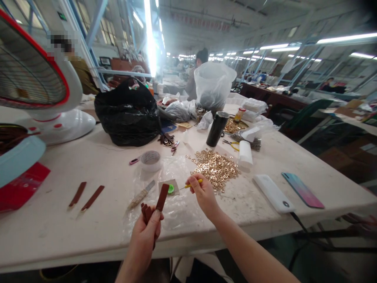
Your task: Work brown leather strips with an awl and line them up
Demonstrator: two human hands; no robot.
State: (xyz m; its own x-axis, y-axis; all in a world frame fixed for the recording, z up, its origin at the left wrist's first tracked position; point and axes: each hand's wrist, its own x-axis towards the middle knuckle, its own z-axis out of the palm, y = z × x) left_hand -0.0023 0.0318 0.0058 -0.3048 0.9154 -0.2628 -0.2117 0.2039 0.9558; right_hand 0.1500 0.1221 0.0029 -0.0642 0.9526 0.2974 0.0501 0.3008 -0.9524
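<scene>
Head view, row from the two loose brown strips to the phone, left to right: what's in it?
Two loose brown strips, wrapped-handle blade, round green piece, right hand holding a yellow-handled tool, white device with a cable, blue-pink phone.

On the table (pixel 97 232), frame center: ring pile (pixel 216 169), tumbler (pixel 217 129) behind it. Tape roll (pixel 150 161) lies left of the pile. Two strips (pixel 85 196) sit lower left; phone (pixel 302 190) at right, beside the power bank (pixel 273 193).
</scene>
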